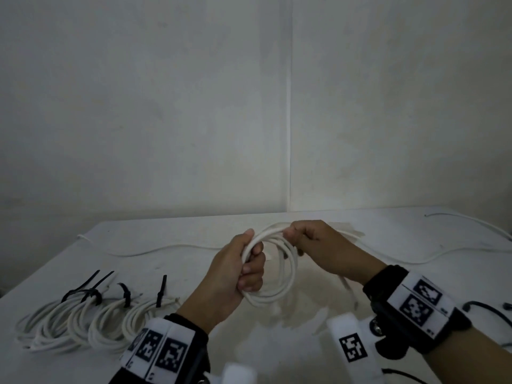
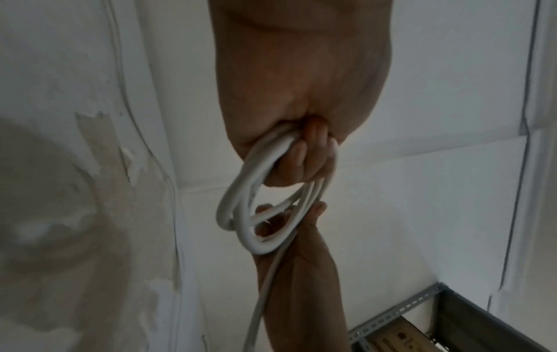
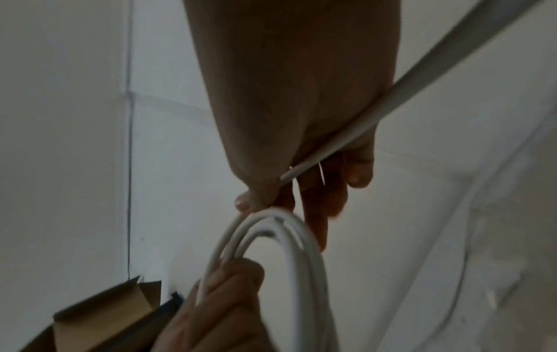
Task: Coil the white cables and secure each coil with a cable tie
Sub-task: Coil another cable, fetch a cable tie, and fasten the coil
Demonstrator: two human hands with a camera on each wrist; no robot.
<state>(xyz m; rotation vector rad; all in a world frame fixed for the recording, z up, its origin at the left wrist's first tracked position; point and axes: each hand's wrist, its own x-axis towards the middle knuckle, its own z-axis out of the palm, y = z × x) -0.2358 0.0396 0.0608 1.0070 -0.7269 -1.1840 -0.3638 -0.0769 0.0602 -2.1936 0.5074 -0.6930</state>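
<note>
Head view, nearest the camera: both wrists wear black bands with white tags printed in black square patterns, and between them the two hands meet above a white table (image 1: 171,273). The left hand (image 1: 232,275) has its fingers curled round one side of a white cable coil (image 1: 279,273), several loops bunched under the thumb and held up off the table. The right hand (image 1: 313,245) grips the top of the same coil, thumb and fingers closed on the strand where it joins the loops. From the left wrist view the left hand's fingers (image 2: 301,154) wrap the loops (image 2: 241,214), with the right hand (image 2: 295,238) just beyond them. The right wrist view shows a single straight run of cable (image 3: 392,100) passing under the right hand's thumb (image 3: 250,200) and into the coil (image 3: 295,262), whose lower part the left hand (image 3: 223,304) clutches. To the left on the table lie four finished coils (image 1: 83,322) in a row, touching or overlapping, each bound with a black cable tie (image 1: 161,291) whose tail sticks up. Farther back, loose white cable (image 1: 155,249) trails across the table toward the pale wall (image 1: 194,106).
</note>
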